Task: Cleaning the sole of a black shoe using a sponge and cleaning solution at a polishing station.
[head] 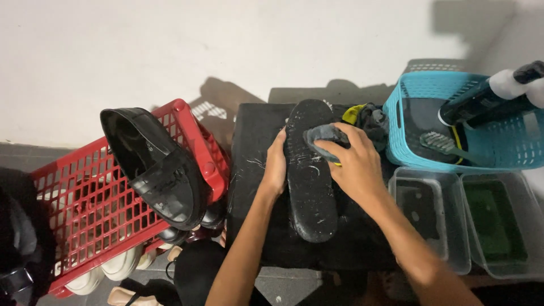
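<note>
Insole [309,187], black, lies lengthwise on the dark counter [255,226], flecked with white marks over most of its length. Left hand [276,167] is flat against its left edge, fingers curled on the rim, bracing it. Right hand [354,161] is closed around a grey cloth [324,136], pressing it on the upper part of the insole. Judging by the flecks, wiping looks early: toe end under the cloth, middle and heel still marked. Black shoe [161,170] sits tilted on the red basket [85,226] at left. Blue basket [408,141] with a brush [439,141] and two clear tubs [430,221] stand at right, untouched.
</note>
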